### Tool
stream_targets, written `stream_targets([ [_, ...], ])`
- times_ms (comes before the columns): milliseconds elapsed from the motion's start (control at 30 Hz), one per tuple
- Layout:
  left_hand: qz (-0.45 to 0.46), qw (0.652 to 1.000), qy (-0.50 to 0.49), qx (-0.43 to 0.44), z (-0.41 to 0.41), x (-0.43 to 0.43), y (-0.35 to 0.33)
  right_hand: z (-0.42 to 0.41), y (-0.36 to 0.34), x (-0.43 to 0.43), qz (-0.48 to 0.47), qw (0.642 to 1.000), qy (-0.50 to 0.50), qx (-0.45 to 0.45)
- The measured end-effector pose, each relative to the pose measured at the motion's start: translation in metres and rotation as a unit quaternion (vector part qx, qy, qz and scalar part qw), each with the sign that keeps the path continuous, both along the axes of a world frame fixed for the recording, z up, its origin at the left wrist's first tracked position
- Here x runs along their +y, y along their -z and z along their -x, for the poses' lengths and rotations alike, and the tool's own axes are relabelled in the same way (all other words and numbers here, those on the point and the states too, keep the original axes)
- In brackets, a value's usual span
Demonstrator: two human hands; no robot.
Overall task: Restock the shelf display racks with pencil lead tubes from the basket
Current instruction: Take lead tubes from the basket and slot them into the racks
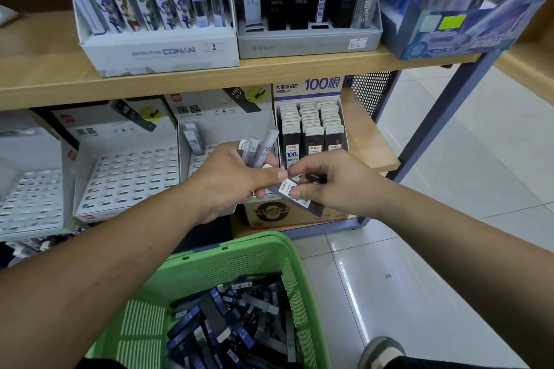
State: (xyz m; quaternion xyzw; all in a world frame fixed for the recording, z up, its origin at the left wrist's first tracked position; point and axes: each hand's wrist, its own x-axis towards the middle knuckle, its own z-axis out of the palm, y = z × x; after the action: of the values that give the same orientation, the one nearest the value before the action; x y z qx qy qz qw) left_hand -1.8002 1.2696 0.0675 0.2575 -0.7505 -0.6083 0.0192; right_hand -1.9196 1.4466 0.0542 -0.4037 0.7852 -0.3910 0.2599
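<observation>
Here, wooden shelf [180, 81] above tiled floor [449, 219]; left hand [227, 180] fingers grip several tubes [260, 150], right hand [338, 183] fingers pinch another tube [295, 192].

- A grey shoe [380, 350] rests at the bottom right on the glossy tiled floor [449, 189].
- A brown cardboard box [269, 214] sits low, near the floor.
- A black perforated panel [370, 90] stands beside a blue post [443, 117].

Bright green slotted plastic basket [209, 260], dark navy and black lead tubes [227, 323] with white labels inside, pale wood shelf board [180, 81], white slotted display rack [126, 180], glossy white floor tiles [449, 219]
</observation>
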Motion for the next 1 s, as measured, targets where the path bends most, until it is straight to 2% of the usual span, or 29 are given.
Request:
stream_targets([
  [67,0.001,1.0,0.002,0.021,0.0,0.003,-0.004,-0.002,-0.004,-0.002,0.003,0.999,0.018,-0.048],
  [167,-0.039,0.998,-0.031,0.027,0.005,0.005,-0.008,0.004,-0.005,-0.001,0.027,0.985,0.115,-0.129],
  [233,-0.083,0.995,-0.058,-0.009,0.008,0.005,-0.007,0.01,-0.002,0.0,0.058,0.966,0.177,-0.18],
  [333,-0.098,0.992,-0.04,-0.065,0.009,0.006,-0.002,0.014,0.004,-0.002,0.12,0.942,0.215,-0.229],
  [567,-0.071,0.995,-0.033,-0.067,0.006,0.001,0.007,0.017,0.019,-0.015,0.129,0.961,0.226,-0.093],
  [800,-0.061,0.996,-0.016,-0.061,0.004,-0.003,0.011,0.026,0.033,-0.02,0.106,0.968,0.226,-0.031],
  [1000,-0.06,0.996,-0.011,-0.059,0.003,-0.005,0.012,0.026,0.031,-0.025,0.102,0.973,0.205,-0.031],
])
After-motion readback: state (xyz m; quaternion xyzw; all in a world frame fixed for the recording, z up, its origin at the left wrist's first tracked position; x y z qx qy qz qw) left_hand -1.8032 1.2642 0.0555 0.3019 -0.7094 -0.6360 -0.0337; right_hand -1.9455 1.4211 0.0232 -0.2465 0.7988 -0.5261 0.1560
